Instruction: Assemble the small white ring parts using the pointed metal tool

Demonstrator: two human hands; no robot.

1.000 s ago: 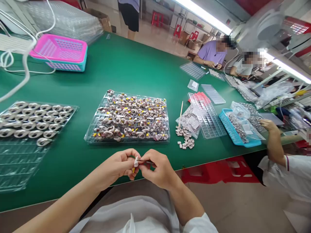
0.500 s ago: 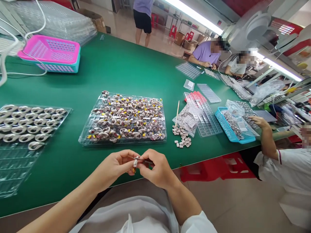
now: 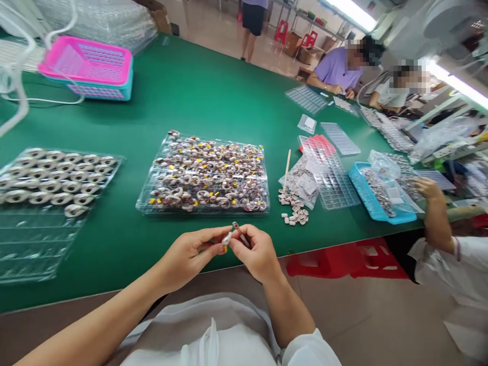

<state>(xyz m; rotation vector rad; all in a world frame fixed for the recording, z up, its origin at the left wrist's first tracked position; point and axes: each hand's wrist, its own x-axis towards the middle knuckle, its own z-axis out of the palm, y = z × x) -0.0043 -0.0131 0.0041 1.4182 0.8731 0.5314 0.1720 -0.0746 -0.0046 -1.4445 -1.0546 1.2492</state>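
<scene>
My left hand (image 3: 190,254) pinches a small white earpiece part (image 3: 227,239) with a yellow bit under it, just over the near edge of the green table (image 3: 190,96). My right hand (image 3: 257,251) meets it from the right and grips a thin dark tool (image 3: 239,231) whose tip touches the part. Straight ahead lies a clear tray (image 3: 206,175) heaped with similar white parts with yellow and red bits. To the left a clear blister tray (image 3: 49,203) holds rows of white parts in its far half.
A pile of small white pieces (image 3: 293,208) and a wooden stick (image 3: 286,170) lie right of the heaped tray, beside clear grid trays (image 3: 331,178). A co-worker's hand (image 3: 429,187) rests by a blue basket (image 3: 375,203). A pink basket (image 3: 87,61) sits far left. Other people sit at the far end.
Both hands rose slightly toward the table edge, and the tool's tip now points up above the part. The view tilted down a little. The co-worker's hand stayed by the blue basket.
</scene>
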